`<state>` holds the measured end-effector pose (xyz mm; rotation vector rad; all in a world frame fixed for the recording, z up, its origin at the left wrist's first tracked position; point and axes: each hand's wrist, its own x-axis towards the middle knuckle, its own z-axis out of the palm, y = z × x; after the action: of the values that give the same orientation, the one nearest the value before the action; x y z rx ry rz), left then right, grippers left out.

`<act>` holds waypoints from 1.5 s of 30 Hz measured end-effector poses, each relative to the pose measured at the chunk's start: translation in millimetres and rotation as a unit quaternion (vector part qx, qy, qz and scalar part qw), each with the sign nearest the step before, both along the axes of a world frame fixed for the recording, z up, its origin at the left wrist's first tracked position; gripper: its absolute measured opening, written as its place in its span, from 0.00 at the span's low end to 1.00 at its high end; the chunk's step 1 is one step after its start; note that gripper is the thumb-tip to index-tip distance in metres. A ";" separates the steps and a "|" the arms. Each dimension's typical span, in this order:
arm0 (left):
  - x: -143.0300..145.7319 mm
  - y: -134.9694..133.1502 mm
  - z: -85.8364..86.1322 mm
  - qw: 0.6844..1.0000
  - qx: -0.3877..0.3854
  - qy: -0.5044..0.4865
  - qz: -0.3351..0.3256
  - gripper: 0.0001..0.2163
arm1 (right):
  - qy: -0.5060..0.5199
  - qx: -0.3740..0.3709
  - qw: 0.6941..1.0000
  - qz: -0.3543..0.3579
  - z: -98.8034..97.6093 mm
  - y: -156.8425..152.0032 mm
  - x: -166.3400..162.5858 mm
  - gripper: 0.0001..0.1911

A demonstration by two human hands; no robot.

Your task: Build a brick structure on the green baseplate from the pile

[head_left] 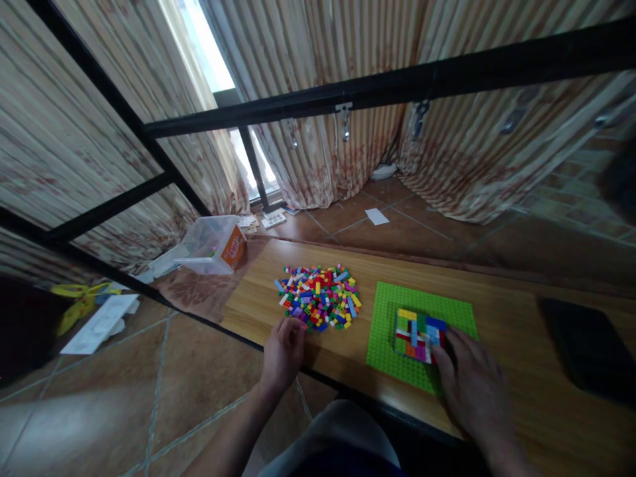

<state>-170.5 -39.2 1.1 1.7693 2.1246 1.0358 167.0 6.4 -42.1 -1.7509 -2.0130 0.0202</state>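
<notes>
A pile of small coloured bricks [320, 297] lies on the wooden table [501, 311]. To its right sits a green baseplate [397, 301] with a patch of bricks built on it [417, 330]. My left hand [282, 354] rests at the near edge of the pile, fingers curled at the bricks; what they pinch is hidden. My right hand [472, 381] lies on the baseplate's near right part, its fingers pressed against the right side of the built patch.
A clear plastic box with an orange label [213, 245] stands at the table's far left on a brown cloth. A dark flat object [586, 348] lies at the right. Black metal frame bars [397, 83] cross overhead. Papers and yellow scissors [82, 298] lie on the tiled floor.
</notes>
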 end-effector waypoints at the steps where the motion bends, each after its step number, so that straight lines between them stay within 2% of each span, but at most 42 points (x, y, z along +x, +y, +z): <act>1: -7.7 4.1 0.0 1.000 -0.002 -0.006 0.024 0.06 | -0.001 0.001 1.000 0.000 0.0 0.0 0.2 0.30; 5: -42.4 32.0 1.1 0.994 0.005 -0.013 0.111 0.10 | -0.003 0.002 1.000 0.001 0.3 0.2 0.2 0.31; 8: -69.2 60.7 2.7 0.992 -0.004 0.008 0.129 0.17 | -0.004 0.003 1.000 0.000 0.0 0.3 0.3 0.32; 12: -94.9 91.8 3.6 0.990 -0.074 0.092 0.075 0.19 | -0.005 0.009 1.000 -0.003 -2.5 0.6 1.6 0.31; 15: -104.6 101.3 3.2 0.986 -0.104 0.128 0.032 0.17 | -0.001 0.010 1.000 0.000 -4.6 1.2 2.7 0.31; 19: -110.0 98.8 1.4 0.982 -0.105 0.156 -0.011 0.14 | 0.011 0.005 1.000 0.001 -5.0 1.1 2.7 0.29; 23: -113.0 92.6 -1.9 0.984 -0.078 0.160 -0.027 0.13 | 0.013 0.007 1.000 -0.001 -3.3 0.1 1.5 0.30; 31: -123.9 84.1 -5.8 0.993 -0.043 0.090 -0.062 0.08 | 0.008 0.009 1.000 0.005 -2.6 1.2 1.9 0.30; 37: -129.4 69.9 -3.1 0.997 -0.050 0.024 -0.052 0.08 | 0.014 0.019 1.000 0.001 -1.8 0.9 0.6 0.29; 41: -115.2 59.9 4.2 0.995 -0.048 -0.083 -0.010 0.13 | 0.021 0.014 1.000 -0.003 -2.9 0.3 -1.2 0.29; 45: -69.3 45.6 16.6 0.969 -0.028 -0.246 -0.022 0.15 | 0.055 0.011 0.998 -0.010 2.6 1.1 -1.1 0.30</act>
<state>-239.7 6.4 17.8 1.3473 1.7782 1.2322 165.9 7.4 -39.5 -1.7195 -1.9106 0.0858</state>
